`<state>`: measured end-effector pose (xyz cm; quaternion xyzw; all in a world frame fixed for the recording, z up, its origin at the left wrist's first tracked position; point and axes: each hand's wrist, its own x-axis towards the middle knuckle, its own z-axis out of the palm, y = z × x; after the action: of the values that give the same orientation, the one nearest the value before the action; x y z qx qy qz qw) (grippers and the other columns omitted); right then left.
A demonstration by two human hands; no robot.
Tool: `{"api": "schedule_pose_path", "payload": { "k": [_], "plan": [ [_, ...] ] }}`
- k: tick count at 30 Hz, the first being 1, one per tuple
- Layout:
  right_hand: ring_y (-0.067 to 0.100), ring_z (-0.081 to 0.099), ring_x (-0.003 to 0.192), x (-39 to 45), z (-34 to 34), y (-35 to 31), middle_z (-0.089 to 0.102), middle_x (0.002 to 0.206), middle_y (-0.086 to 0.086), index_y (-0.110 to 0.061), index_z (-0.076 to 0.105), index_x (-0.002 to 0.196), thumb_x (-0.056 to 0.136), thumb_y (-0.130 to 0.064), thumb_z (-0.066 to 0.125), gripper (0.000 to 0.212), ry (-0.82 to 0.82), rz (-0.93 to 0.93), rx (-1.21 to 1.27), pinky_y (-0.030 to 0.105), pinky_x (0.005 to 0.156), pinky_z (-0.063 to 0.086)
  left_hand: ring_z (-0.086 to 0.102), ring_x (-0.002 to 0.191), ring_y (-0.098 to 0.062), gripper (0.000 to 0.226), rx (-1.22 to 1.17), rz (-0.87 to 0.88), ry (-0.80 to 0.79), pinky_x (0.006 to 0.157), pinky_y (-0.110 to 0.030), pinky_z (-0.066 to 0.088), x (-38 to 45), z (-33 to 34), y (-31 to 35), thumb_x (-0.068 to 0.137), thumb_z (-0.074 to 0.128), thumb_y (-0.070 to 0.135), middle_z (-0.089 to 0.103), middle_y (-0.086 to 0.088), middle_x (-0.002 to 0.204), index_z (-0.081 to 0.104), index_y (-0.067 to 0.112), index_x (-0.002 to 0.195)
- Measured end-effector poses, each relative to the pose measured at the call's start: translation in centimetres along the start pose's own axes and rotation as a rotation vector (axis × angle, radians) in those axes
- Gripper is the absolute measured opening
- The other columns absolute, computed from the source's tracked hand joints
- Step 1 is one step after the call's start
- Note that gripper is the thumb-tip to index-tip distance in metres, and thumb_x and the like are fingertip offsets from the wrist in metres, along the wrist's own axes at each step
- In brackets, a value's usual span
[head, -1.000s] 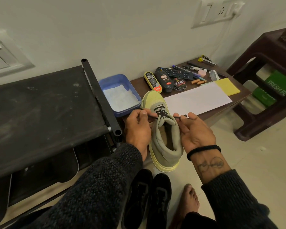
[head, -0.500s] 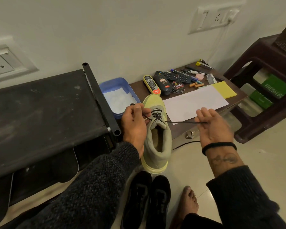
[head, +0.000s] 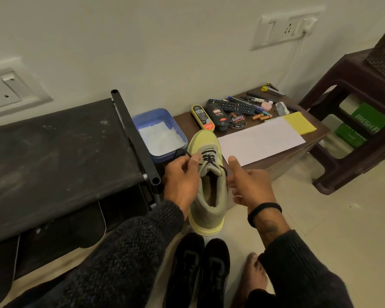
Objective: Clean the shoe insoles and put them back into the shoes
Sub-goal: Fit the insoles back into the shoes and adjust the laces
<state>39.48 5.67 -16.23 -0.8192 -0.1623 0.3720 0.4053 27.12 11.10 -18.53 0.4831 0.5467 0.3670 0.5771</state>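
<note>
Yellow-green shoe [head: 207, 192] held upright between both hands, toe over the worktop [head: 265, 130] edge. Left hand [head: 182, 181] grip pinches the black lace [head: 209, 160] by the tongue. Right hand [head: 251, 187] curled at the lace's other end, thumb up; pinch unclear.

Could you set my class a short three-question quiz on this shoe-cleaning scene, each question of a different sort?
1. True or false: the yellow-green lace-up sneaker stands on the white paper sheet.
2. Multiple choice: what does the left hand pinch? A) black shoelace B) black TV remote C) yellow cloth
3. Fill in: the blue plastic tray sits between the black fabric rack and the ____ wooden table.

Key: 1 false, it is held up by the toe end beside the sheet; 2 A; 3 brown. The right hand is at the sneaker's other side, thumb raised.
</note>
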Motion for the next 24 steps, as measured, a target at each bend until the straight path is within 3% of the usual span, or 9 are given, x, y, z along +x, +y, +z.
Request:
{"api": "schedule_pose_path", "payload": {
  "k": [3,7,10,12,14,16,18,21,24],
  "plan": [
    [0.023,0.059,0.065,0.9,1.1,-0.6,0.068,0.079,0.020,0.003,0.075,0.091,0.085,-0.062,0.066,0.065,0.007,-0.032,-0.012,0.040,0.072,0.060,0.071,0.092,-0.013,0.023,0.026,0.062,-0.014,0.089,-0.043,0.060,-0.1,-0.3,-0.8,0.101,0.059,0.037,0.076,0.006,0.091,0.077,0.024,0.096],
    [0.023,0.070,0.077,1.2,1.7,-1.2,0.074,0.080,0.006,-0.013,0.074,0.072,0.085,-0.034,0.078,0.026,-0.039,-0.090,0.061,0.033,0.069,0.059,0.071,0.096,-0.009,0.020,-0.017,0.086,-0.031,0.090,-0.036,0.059,-0.1,-0.2,-1.0,0.101,0.058,0.036,0.076,0.010,0.096,0.077,0.029,0.099],
    [0.024,0.072,0.085,1.5,2.2,-1.0,0.076,0.081,0.005,-0.012,0.077,0.075,0.088,-0.019,0.074,0.015,-0.055,-0.018,0.265,0.037,0.073,0.061,0.072,0.095,-0.010,0.021,-0.108,0.027,-0.023,0.085,-0.029,0.059,-0.3,-0.3,-0.7,0.103,0.056,0.030,0.077,0.008,0.096,0.077,0.026,0.097],
    [0.021,0.071,0.074,1.5,2.8,-0.7,0.073,0.070,0.006,-0.009,0.076,0.072,0.088,-0.011,0.072,0.017,-0.053,0.104,0.505,0.039,0.071,0.063,0.074,0.095,-0.018,0.025,-0.252,-0.137,0.002,0.078,-0.029,0.060,-0.1,-0.1,-0.7,0.104,0.053,0.025,0.078,0.000,0.096,0.077,0.017,0.101],
    [0.012,0.062,0.047,1.3,3.3,-0.4,0.064,0.053,0.004,-0.004,0.070,0.074,0.091,-0.005,0.067,0.017,-0.056,0.211,0.698,0.025,0.048,0.056,0.075,0.090,-0.022,0.027,-0.405,-0.313,0.060,0.069,-0.029,0.060,0.2,0.3,-0.6,0.106,0.051,0.022,0.078,-0.008,0.095,0.075,0.010,0.104],
    [0.007,0.053,0.034,1.1,3.4,-0.1,0.061,0.054,0.004,-0.003,0.067,0.081,0.095,-0.005,0.063,0.015,-0.081,0.260,0.791,0.018,0.037,0.044,0.074,0.083,-0.024,0.028,-0.482,-0.381,0.108,0.062,-0.029,0.059,0.5,0.7,-0.4,0.106,0.050,0.021,0.077,-0.013,0.094,0.074,0.007,0.102],
    [0.007,0.052,0.040,1.4,3.3,0.4,0.062,0.069,0.006,-0.002,0.069,0.090,0.092,-0.007,0.066,0.006,-0.106,0.257,0.802,0.018,0.039,0.044,0.073,0.079,-0.022,0.029,-0.486,-0.368,0.114,0.058,-0.027,0.058,0.6,0.9,-0.1,0.106,0.049,0.020,0.077,-0.014,0.095,0.073,0.006,0.100],
    [0.008,0.051,0.055,1.8,2.6,0.8,0.063,0.089,0.009,-0.001,0.073,0.109,0.083,-0.007,0.075,0.027,-0.115,0.229,0.802,0.021,0.054,0.048,0.073,0.088,-0.023,0.031,-0.384,-0.252,0.092,0.070,-0.034,0.060,0.4,1.2,-0.1,0.106,0.045,0.022,0.076,-0.010,0.097,0.071,0.007,0.098],
    [0.011,0.055,0.072,1.4,1.9,-0.1,0.069,0.092,0.003,-0.012,0.079,0.089,0.085,-0.014,0.075,0.006,-0.117,0.150,0.757,0.028,0.069,0.049,0.068,0.089,-0.008,0.031,-0.252,-0.017,0.090,0.085,-0.034,0.058,0.0,1.3,0.3,0.106,0.043,0.025,0.072,0.001,0.096,0.070,0.012,0.098]
  ]
}}
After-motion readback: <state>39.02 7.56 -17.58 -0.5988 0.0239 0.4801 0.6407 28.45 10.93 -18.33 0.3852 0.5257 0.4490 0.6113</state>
